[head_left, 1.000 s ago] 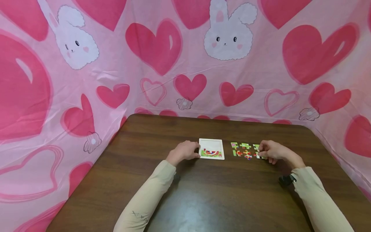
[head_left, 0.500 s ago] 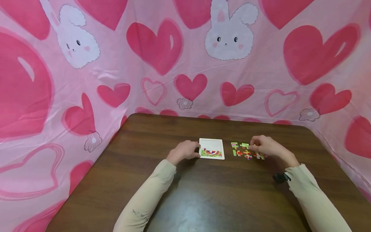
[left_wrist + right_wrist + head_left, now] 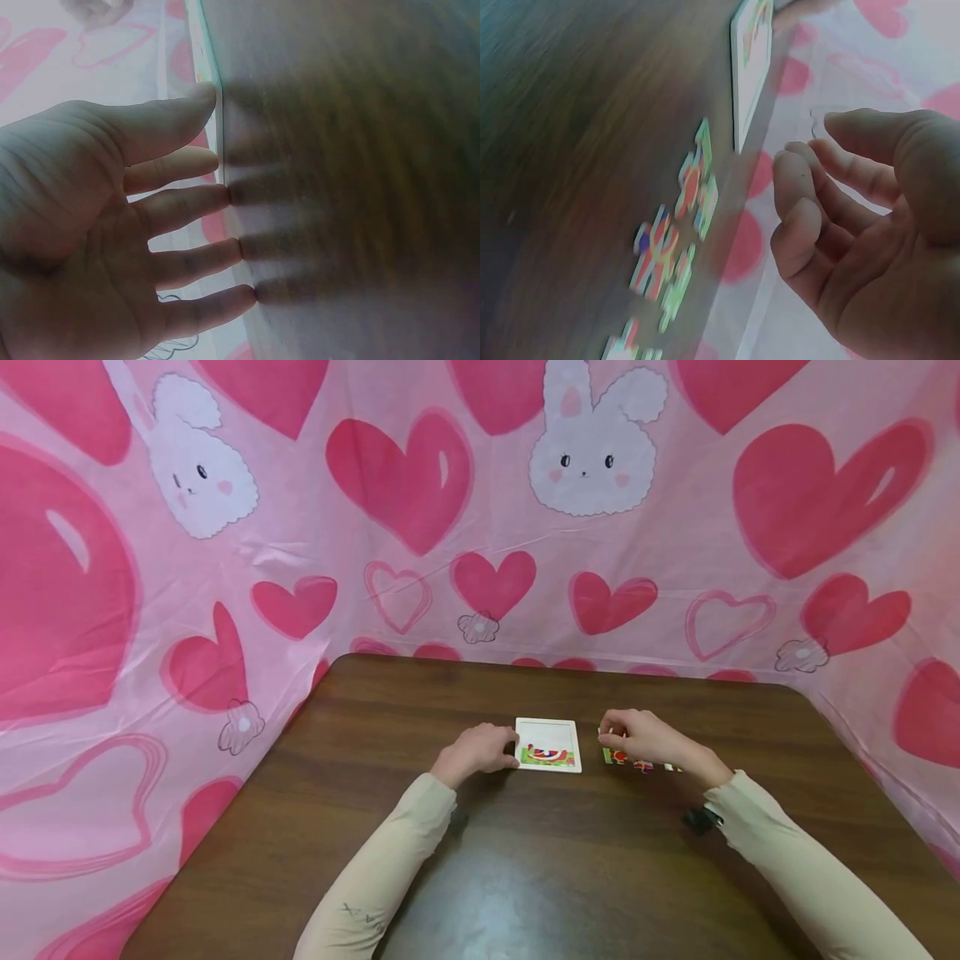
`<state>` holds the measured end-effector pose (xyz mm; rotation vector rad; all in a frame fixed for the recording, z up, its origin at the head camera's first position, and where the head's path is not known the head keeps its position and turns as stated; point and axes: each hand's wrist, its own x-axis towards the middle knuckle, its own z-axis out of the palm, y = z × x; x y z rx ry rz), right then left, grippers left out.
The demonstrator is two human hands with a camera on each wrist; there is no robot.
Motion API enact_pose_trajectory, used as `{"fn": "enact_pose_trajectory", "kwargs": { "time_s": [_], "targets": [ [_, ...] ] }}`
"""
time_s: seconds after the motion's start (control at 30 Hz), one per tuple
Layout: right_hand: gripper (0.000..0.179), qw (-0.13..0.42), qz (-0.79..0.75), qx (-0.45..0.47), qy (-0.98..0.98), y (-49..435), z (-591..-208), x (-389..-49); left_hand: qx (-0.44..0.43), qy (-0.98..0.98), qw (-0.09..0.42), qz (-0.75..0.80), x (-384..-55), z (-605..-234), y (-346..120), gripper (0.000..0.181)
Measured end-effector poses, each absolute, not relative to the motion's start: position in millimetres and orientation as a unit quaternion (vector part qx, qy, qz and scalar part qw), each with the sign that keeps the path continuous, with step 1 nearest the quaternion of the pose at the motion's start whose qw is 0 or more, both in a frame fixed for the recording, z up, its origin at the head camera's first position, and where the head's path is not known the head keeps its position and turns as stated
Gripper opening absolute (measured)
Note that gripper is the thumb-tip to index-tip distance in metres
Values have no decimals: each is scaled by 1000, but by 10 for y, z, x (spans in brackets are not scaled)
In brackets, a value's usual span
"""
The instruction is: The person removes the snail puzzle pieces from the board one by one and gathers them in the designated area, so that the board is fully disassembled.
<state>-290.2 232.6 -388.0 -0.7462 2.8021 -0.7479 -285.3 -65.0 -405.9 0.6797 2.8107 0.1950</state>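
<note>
A small white puzzle tray [image 3: 546, 733] lies on the table, with red and green picture pieces along its near side. My left hand [image 3: 476, 750] rests at the tray's left edge. In the left wrist view its fingers [image 3: 191, 199] are spread and nearly straight, the thumb touching the tray's edge. Just right of the tray, my right hand [image 3: 651, 739] hovers over loose jigsaw pieces [image 3: 618, 757], partly hiding them. The right wrist view shows its fingers [image 3: 795, 229] bent, thumb apart from them, with nothing visible between. Several pieces [image 3: 656, 251] lie below it in two rows.
A brown wooden table [image 3: 480, 860] with rounded far corners carries everything. Pink cloth [image 3: 420, 602] printed with hearts and rabbits hangs behind and at both sides. A dark wrist camera [image 3: 702, 820] sits at the right cuff.
My right hand has moved left across the loose pieces, from the rightmost ones to the ones nearest the tray. The left hand and the tray have stayed in place.
</note>
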Motion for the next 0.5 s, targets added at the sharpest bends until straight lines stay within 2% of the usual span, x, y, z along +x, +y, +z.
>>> {"fn": "enact_pose_trajectory", "kwargs": {
  "time_s": [0.17,0.3,0.5],
  "targets": [
    [8,61,-239,-273,930,2134,-3901,-2934,229,963,123,72,-2853,-4061,-661,48],
    [16,76,-239,-282,926,1977,-3922,-2945,228,963,124,74,-2858,-4062,-663,48],
    [25,67,-215,-295,928,1791,-3982,-2985,232,962,123,71,-2863,-4066,-651,47]
  ]
}}
